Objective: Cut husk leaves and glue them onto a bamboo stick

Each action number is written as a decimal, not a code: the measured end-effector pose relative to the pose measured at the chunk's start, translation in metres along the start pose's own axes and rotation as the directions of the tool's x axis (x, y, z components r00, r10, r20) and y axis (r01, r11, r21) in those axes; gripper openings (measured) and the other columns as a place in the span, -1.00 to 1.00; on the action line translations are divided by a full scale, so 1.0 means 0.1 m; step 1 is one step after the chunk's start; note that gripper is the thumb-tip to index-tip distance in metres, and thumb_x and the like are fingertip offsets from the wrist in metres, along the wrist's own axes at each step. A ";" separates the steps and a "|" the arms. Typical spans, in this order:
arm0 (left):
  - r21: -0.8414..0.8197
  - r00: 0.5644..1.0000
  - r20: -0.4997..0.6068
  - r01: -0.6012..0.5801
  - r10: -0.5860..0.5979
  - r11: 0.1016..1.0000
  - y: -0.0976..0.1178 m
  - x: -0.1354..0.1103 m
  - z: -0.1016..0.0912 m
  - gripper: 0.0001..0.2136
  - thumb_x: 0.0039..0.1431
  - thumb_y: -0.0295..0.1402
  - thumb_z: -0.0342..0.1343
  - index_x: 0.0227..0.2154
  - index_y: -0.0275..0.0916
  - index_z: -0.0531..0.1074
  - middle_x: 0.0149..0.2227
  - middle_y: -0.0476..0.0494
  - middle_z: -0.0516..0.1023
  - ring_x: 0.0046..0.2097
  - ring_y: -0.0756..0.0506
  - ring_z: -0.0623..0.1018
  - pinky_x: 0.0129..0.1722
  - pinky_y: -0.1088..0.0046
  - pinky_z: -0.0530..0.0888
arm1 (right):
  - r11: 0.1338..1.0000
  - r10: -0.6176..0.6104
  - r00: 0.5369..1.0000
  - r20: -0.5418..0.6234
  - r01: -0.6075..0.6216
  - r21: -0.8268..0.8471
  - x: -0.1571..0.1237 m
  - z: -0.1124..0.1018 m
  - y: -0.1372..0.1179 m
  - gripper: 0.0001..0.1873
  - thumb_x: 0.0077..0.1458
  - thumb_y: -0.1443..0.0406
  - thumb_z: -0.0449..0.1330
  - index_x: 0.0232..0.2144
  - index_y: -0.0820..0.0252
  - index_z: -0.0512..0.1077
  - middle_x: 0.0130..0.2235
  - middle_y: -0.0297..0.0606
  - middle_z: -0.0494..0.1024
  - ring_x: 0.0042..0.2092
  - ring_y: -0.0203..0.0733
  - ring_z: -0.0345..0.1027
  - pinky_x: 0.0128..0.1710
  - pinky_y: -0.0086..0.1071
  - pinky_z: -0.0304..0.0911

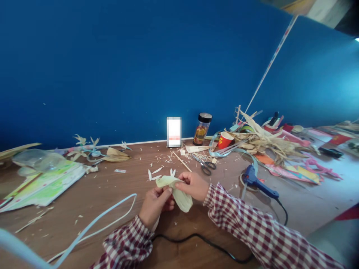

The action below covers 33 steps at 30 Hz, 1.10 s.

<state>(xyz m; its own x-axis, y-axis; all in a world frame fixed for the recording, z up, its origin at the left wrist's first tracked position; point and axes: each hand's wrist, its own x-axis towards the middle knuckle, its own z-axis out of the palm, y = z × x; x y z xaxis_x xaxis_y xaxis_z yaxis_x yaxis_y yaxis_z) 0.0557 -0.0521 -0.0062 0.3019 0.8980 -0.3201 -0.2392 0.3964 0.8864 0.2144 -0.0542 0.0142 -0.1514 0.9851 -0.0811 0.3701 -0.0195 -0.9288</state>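
Note:
A pale green corn husk piece (183, 200), folded and drooping to the right, is between both hands. My left hand (157, 204) pinches its lower left part between thumb and fingers. The thumb and fingers of my right hand (193, 184) close on its upper right edge. Just beyond the husk lie several small white petal-shaped slips (154, 175). Black-handled scissors (207, 167) rest past my right hand, among thin shavings (202, 156). A blue glue gun (259, 183) stands to the right of my right wrist.
Along the wall stand a lidded jar (202, 129) and a red paper cup (225, 141). Dried husks (263, 142) pile up at right. Husk flowers (84, 147) and a painted sheet (53, 185) lie at left. A black cord (196, 235) and pale blue strip (103, 215) cross the near side.

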 end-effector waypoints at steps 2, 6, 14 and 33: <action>0.007 1.000 -0.004 0.004 -0.004 1.000 0.00 -0.01 0.00 -0.72 -0.23 -0.24 0.27 -0.53 -0.36 0.38 -0.66 0.03 0.41 -0.65 0.09 0.40 -0.68 0.61 0.41 | 1.000 -0.018 1.000 0.024 0.019 -0.017 -0.01 0.00 -0.01 -0.78 -0.05 0.19 0.14 -0.43 0.26 0.35 -0.54 -0.38 0.35 -0.52 -0.39 0.18 -0.56 -0.54 0.10; 0.014 1.000 0.006 0.006 -0.006 1.000 0.01 -0.02 0.00 -0.71 -0.22 -0.25 0.27 -0.51 -0.35 0.37 -0.67 0.04 0.41 -0.66 0.10 0.39 -0.69 0.62 0.40 | 0.996 -0.049 0.999 0.022 0.050 -0.074 -0.02 0.00 -0.05 -0.82 -0.06 0.22 0.14 -0.48 0.26 0.36 -0.54 -0.40 0.34 -0.50 -0.39 0.17 -0.55 -0.55 0.10; 0.026 1.000 0.025 0.013 -0.013 1.000 0.01 0.00 0.00 -0.70 -0.23 -0.26 0.27 -0.48 -0.37 0.37 -0.68 0.04 0.42 -0.67 0.10 0.39 -0.69 0.62 0.40 | 0.991 -0.004 1.000 0.001 0.004 -0.135 -0.03 -0.01 -0.10 -0.83 -0.07 0.23 0.13 -0.49 0.27 0.38 -0.53 -0.38 0.37 -0.49 -0.37 0.18 -0.54 -0.55 0.11; 0.107 1.000 -0.011 -0.008 0.010 0.994 -0.01 -0.02 0.04 -0.74 -0.24 -0.29 0.26 -0.51 -0.37 0.39 -0.65 0.02 0.45 -0.66 0.08 0.41 -0.69 0.61 0.41 | 0.958 0.017 1.000 0.026 -0.009 -0.287 -0.03 -0.02 -0.05 -0.81 -0.09 0.25 0.11 -0.47 0.29 0.42 -0.54 -0.34 0.42 -0.51 -0.36 0.22 -0.60 -0.56 0.05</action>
<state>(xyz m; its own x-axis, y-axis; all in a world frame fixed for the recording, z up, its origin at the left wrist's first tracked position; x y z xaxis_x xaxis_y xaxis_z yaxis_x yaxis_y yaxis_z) 0.0593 -0.0549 -0.0054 0.2899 0.9037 -0.3151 -0.1420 0.3662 0.9197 0.2151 -0.0570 0.0204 -0.1690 0.9799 -0.1061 0.6190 0.0217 -0.7851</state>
